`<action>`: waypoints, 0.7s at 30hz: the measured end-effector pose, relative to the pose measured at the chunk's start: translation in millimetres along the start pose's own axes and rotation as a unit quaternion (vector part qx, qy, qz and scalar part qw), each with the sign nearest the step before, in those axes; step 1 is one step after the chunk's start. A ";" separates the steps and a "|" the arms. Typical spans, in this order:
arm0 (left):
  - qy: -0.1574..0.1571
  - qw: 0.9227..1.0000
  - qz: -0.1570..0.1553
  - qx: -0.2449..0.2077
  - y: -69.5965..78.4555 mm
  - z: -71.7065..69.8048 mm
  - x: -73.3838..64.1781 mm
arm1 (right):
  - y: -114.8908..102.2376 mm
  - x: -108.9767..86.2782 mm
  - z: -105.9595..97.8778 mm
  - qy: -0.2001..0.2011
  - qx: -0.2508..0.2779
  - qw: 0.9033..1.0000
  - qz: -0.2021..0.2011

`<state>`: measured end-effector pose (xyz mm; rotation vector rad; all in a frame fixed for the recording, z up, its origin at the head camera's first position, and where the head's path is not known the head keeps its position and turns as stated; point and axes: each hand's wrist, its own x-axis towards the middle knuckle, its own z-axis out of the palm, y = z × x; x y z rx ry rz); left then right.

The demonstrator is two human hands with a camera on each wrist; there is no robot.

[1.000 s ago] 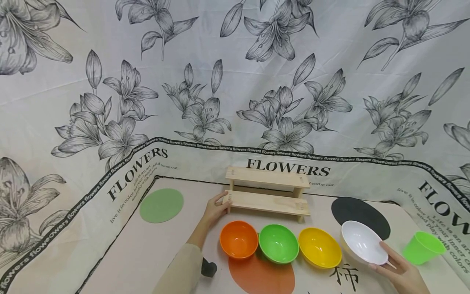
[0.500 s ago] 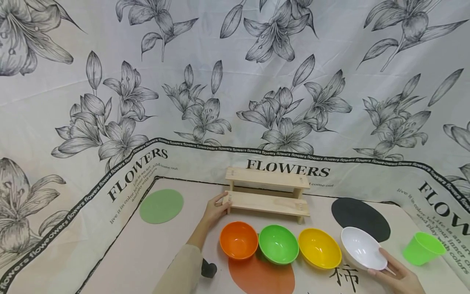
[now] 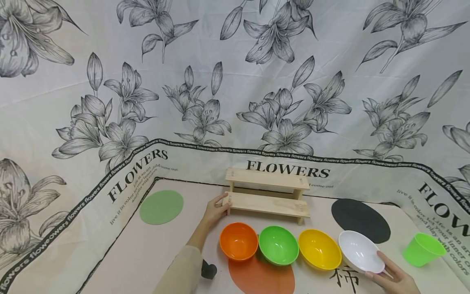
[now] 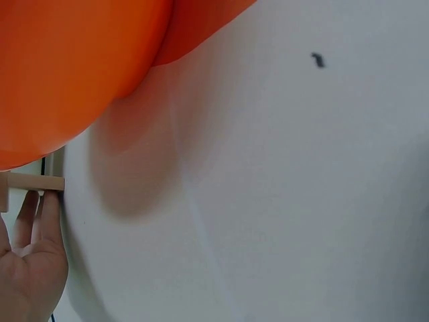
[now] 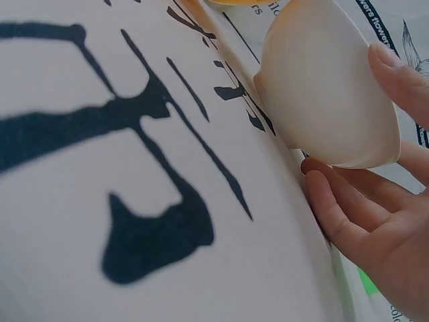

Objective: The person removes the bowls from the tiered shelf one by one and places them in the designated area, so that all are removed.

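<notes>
My left hand (image 3: 216, 209) grips the left end of the lower board of a two-tier wooden shelf (image 3: 266, 204); the left wrist view shows its fingers (image 4: 49, 218) against the board's end. At the right, my right hand (image 3: 396, 277) holds a white bowl (image 3: 360, 250) by its near right rim, the bowl mouth up and close beside the yellow bowl (image 3: 319, 249). In the right wrist view, the thumb lies on one side of the white bowl (image 5: 322, 87) and fingers on the other. A green bowl (image 3: 278, 245) and an orange bowl (image 3: 238, 241) continue the row leftward.
A light green cup (image 3: 423, 249) stands right of the white bowl. The tablecloth (image 3: 125, 249) bears printed green, black and orange circles. A flower-printed cloth wall (image 3: 205, 81) rises behind the shelf and along both sides.
The white bowl has moved slightly left and nearer to me with my right hand, coming closer to the yellow bowl. My left hand and the shelf have stayed put.
</notes>
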<state>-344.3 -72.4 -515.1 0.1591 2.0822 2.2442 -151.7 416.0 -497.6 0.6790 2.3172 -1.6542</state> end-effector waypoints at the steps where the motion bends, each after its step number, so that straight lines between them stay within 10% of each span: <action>1: -0.001 1.000 0.001 0.002 -0.1 -0.1 0.1 | 0.4 0.6 -0.2 0.000 -0.001 1.000 0.000; 21: -0.002 1.000 0.015 0.026 5.0 -0.2 -6.8 | -11.0 0.0 -7.7 -0.005 -0.161 0.986 -0.039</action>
